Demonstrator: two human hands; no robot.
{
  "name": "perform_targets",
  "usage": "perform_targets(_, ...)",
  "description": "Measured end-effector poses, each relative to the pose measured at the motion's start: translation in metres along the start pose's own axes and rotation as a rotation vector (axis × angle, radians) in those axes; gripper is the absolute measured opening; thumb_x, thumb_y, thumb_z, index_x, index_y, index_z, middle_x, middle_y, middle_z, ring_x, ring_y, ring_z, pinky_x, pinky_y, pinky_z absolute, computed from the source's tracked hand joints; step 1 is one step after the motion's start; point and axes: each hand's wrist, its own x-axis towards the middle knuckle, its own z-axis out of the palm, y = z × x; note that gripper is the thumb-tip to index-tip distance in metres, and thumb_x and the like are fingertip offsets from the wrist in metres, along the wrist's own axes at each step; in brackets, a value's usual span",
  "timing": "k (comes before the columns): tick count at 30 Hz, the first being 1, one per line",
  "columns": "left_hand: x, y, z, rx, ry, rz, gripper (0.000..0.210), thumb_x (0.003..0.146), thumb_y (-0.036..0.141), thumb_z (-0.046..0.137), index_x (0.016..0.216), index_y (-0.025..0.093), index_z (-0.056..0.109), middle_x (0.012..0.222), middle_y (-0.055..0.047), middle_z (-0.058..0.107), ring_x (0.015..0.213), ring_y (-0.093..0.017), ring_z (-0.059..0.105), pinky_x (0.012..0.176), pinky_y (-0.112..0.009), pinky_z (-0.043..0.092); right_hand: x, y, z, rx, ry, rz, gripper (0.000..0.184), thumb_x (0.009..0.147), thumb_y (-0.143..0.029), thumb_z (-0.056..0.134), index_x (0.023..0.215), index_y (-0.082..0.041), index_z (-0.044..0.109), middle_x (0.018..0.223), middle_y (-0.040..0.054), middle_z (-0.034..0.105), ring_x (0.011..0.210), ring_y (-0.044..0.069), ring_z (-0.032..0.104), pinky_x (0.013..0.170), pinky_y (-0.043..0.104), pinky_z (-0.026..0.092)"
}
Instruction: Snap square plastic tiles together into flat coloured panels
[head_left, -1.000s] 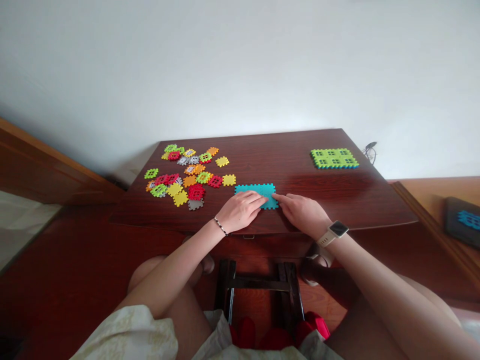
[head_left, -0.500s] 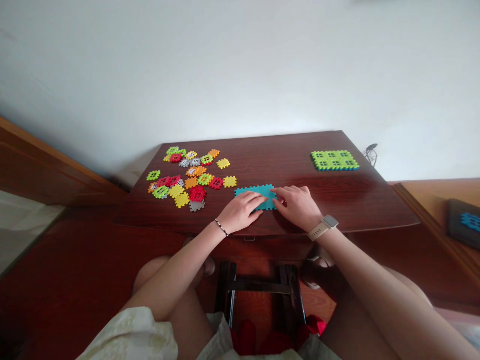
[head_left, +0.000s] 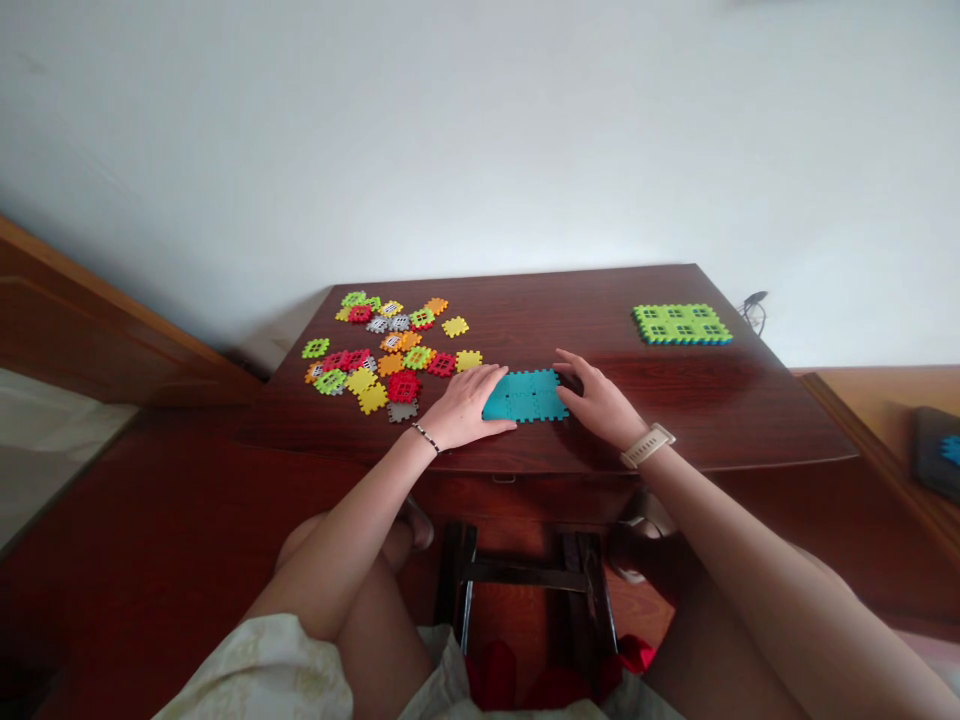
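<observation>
A flat blue panel of interlocking puzzle tiles (head_left: 534,397) with toothed edges lies on the table in front of me. My left hand (head_left: 469,405) wraps its left end, thumb along the near edge and fingers at the far edge, covering that corner. At the right end is my right hand (head_left: 596,400), with fingers apart and index finger raised; its thumb is close to the panel's right edge, and whether it touches I cannot tell. Just beyond my left hand lies a yellow tile (head_left: 469,360).
Loose red, yellow, green, orange and grey tiles (head_left: 373,398) are scattered over the left of the dark wooden table (head_left: 555,310). A green panel with window openings (head_left: 681,324), blue underneath, lies at the back right. A black cable (head_left: 754,305) shows behind the right edge.
My hands have drawn apart: the left slid back to the panel's left end, the right opened at its right end. More of the blue surface shows. The view has shifted slightly.
</observation>
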Motion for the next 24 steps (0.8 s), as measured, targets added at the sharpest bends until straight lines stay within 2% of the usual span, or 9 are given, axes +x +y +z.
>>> perform_targets(12, 0.007, 0.007, 0.000, -0.053, 0.068, 0.066, 0.096, 0.086, 0.047, 0.087, 0.164, 0.023, 0.037, 0.156, -0.019, 0.055, 0.145, -0.040, 0.051, 0.125, -0.058, 0.041, 0.003, 0.002, 0.008, 0.125, 0.041, 0.067, 0.068, 0.089, -0.028, 0.063, 0.156, -0.028, 0.054, 0.142, 0.0113, 0.072, 0.133, 0.033, 0.065, 0.120, 0.058, 0.046)
perform_targets(16, 0.007, 0.012, 0.000, -0.040, 0.109, 0.102, 0.101, 0.084, 0.045, 0.089, 0.166, 0.025, 0.033, 0.154, -0.019, 0.052, 0.146, -0.040, 0.049, 0.127, -0.060, 0.041, 0.004, -0.002, 0.005, 0.295, 0.063, 0.108, 0.064, 0.087, -0.029, 0.067, 0.150, -0.026, 0.057, 0.139, 0.0121, 0.073, 0.130, 0.032, 0.066, 0.116, 0.055, 0.048)
perform_targets(21, 0.007, 0.018, 0.000, -0.041, 0.159, 0.118, 0.105, 0.084, 0.041, 0.089, 0.169, 0.028, 0.029, 0.155, -0.018, 0.046, 0.148, -0.040, 0.047, 0.128, -0.062, 0.041, 0.002, -0.013, -0.001, 0.666, 0.084, 0.247, 0.061, 0.085, -0.037, 0.075, 0.144, -0.028, 0.061, 0.136, 0.0102, 0.072, 0.117, 0.028, 0.070, 0.097, 0.044, 0.058)
perform_targets(24, 0.007, 0.019, 0.000, -0.044, 0.185, 0.128, 0.105, 0.084, 0.039, 0.089, 0.169, 0.030, 0.028, 0.155, -0.017, 0.046, 0.149, -0.040, 0.047, 0.129, -0.063, 0.041, -0.001, -0.018, -0.003, 0.800, 0.043, 0.352, 0.064, 0.081, -0.040, 0.080, 0.141, -0.027, 0.063, 0.118, 0.0065, 0.075, 0.095, 0.022, 0.069, 0.078, 0.035, 0.056)
